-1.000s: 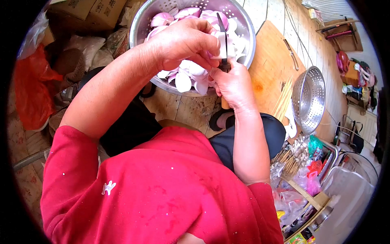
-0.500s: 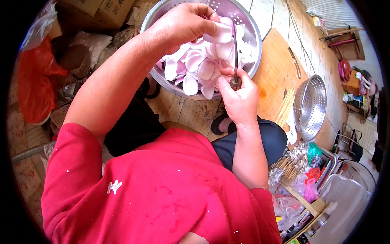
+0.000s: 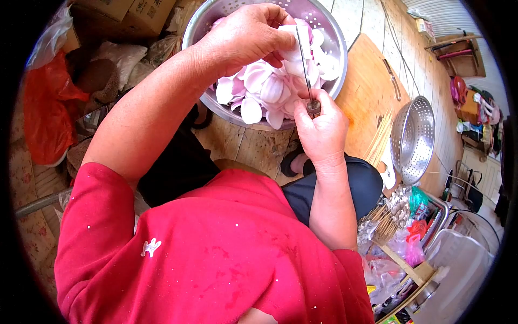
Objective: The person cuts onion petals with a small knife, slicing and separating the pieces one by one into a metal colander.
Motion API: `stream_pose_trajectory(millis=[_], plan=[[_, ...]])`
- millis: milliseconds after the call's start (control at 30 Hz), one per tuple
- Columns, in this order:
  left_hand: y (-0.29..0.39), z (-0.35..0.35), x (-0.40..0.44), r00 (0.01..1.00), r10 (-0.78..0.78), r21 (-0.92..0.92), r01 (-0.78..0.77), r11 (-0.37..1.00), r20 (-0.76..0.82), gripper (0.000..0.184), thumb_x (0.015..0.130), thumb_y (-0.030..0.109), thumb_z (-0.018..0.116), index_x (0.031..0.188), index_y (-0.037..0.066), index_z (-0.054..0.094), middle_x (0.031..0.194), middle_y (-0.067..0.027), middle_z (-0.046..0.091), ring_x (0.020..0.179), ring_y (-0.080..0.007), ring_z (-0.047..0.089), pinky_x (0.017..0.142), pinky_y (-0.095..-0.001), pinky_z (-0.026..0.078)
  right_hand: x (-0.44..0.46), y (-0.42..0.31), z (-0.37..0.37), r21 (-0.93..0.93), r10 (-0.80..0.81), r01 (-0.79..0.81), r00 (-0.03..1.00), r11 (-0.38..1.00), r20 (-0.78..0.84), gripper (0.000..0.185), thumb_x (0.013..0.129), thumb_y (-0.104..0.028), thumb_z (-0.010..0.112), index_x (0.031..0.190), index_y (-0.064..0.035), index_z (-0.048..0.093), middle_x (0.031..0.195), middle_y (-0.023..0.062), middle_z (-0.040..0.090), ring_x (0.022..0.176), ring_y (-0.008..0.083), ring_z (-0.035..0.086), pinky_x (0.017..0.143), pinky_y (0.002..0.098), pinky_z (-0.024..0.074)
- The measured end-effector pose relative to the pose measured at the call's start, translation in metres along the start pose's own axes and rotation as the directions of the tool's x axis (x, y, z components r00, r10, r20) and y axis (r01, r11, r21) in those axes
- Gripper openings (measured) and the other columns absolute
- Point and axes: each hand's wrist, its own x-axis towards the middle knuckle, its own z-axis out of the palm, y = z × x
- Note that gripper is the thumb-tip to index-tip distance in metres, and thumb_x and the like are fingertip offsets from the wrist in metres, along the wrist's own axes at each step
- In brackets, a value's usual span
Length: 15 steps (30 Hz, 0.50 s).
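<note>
A large metal colander [image 3: 341, 70] at the top of the head view holds a heap of pale pink-white, curved pieces [image 3: 271, 88] that look like onion layers. Over the heap, my left hand [image 3: 256, 33] is closed on one such piece [image 3: 294, 41], pinched between thumb and fingers. My right hand [image 3: 322, 125] grips the dark handle of a thin-bladed knife [image 3: 307, 75]. Its blade points up and overlaps the held piece in view; whether it cuts into it I cannot tell.
Right of the colander lies a wooden board [image 3: 362, 81] with another knife [image 3: 392, 78] and thin sticks [image 3: 380, 137]. A second colander [image 3: 413, 140] leans nearby. Plastic bags and bundled sticks [image 3: 384, 222] crowd the lower right. A red bag [image 3: 48, 113] and cardboard boxes [image 3: 143, 21] are at left.
The held piece has turned more upright in my left hand. The knife has tilted left, its blade now across that piece. My right hand has shifted very slightly.
</note>
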Motion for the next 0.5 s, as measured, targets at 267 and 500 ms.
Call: stream_pose_trajectory(millis=[267, 500], plan=[[0.006, -0.001, -0.004, 0.99, -0.08, 0.005, 0.08, 0.997, 0.117, 0.025, 0.083, 0.016, 0.073, 0.1, 0.003, 0.062, 0.084, -0.0024, 0.062, 0.072, -0.0118, 0.062, 0.063, -0.0274, 0.054, 0.005, 0.001, 0.004, -0.105, -0.009, 0.009, 1.0, 0.994, -0.003, 0.018, 0.084, -0.013, 0.065, 0.097, -0.0004, 0.066, 0.081, 0.0119, 0.07, 0.072, 0.0176, 0.068, 0.068, 0.0308, 0.0517], [0.012, 0.012, -0.015, 0.9, -0.264, 0.01, 0.278, 0.961, 0.346, 0.022, 0.079, 0.008, 0.07, 0.098, -0.002, 0.064, 0.083, -0.0089, 0.067, 0.071, -0.0163, 0.067, 0.057, -0.0287, 0.058, 0.025, 0.002, 0.005, 0.016, -0.029, 0.029, 0.998, 0.999, -0.057, 0.019, 0.085, -0.017, 0.067, 0.093, -0.0007, 0.064, 0.077, 0.0184, 0.067, 0.072, 0.032, 0.068, 0.065, 0.0378, 0.0518]])
